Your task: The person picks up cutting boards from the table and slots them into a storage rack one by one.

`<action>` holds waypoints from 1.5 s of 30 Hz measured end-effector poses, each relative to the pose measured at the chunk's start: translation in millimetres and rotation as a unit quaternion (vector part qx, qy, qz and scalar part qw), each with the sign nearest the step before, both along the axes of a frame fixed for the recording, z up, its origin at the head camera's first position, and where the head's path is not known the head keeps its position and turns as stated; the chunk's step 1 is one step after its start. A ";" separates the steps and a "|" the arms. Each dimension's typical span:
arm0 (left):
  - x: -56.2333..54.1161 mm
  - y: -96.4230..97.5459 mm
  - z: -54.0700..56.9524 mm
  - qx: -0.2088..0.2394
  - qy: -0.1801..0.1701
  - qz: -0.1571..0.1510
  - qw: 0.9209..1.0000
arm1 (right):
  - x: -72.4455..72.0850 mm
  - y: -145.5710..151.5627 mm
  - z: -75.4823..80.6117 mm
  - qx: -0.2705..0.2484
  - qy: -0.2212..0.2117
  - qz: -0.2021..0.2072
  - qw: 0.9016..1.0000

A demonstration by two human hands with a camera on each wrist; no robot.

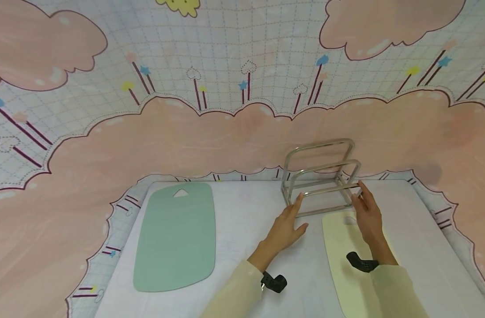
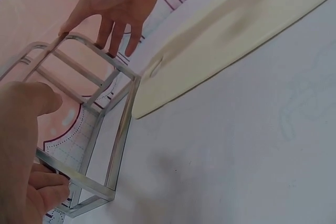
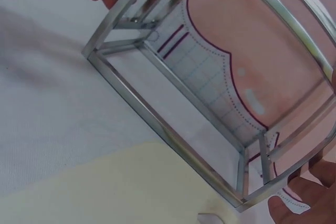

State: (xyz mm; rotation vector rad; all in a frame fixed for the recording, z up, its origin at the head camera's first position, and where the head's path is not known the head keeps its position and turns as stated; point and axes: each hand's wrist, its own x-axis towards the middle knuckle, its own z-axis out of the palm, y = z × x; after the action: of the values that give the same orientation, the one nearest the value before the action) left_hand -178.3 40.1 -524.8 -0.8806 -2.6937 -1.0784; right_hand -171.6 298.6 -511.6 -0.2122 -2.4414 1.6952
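A silver metal rack (image 1: 326,191) of bent bars stands at the back of the white table, right of centre. At its left side, my left hand (image 1: 282,229) touches the frame with its fingers, the thumb held apart from the bars. My right hand (image 1: 369,216) holds the front right corner, thumb (image 2: 79,19) up by the top bar and the other fingers along the side. Partly under that hand and sleeve lies a pale yellow cutting board (image 1: 338,251), just in front of the rack. Its hanging hole (image 2: 156,66) is near the rack's base.
A green cutting board (image 1: 176,238) with a triangular hole lies flat on the left of the table (image 1: 242,260). Behind the rack rises a patterned cloth backdrop (image 1: 226,141) with pink clouds. Black wrist cameras (image 1: 275,282) stick out from both wrists.
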 end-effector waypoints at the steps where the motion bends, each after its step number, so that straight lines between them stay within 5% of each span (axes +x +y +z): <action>1: 1.2 -0.5 0.0 0.002 -0.001 0.001 1.000 | 0.0 -0.3 -0.6 -0.002 0.001 0.002 1.000; 14: 9.9 -4.9 -1.3 0.026 -0.011 0.011 1.000 | 5.4 -14.0 15.0 -0.018 0.000 0.008 1.000; 23: 16.9 -11.4 -2.6 0.027 -0.013 0.017 0.999 | -0.1 -9.2 -2.6 -0.013 0.007 0.021 1.000; 45: 31.9 -27.6 -1.5 0.048 0.006 0.033 0.998 | 2.8 -25.3 -1.9 0.017 0.007 0.033 0.999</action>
State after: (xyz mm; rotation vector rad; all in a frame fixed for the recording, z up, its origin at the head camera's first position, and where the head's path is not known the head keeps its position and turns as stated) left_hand -146.4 12.5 -526.3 -0.7750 -2.6167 -1.1729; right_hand -168.8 273.3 -513.5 -0.1161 -2.4912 1.6734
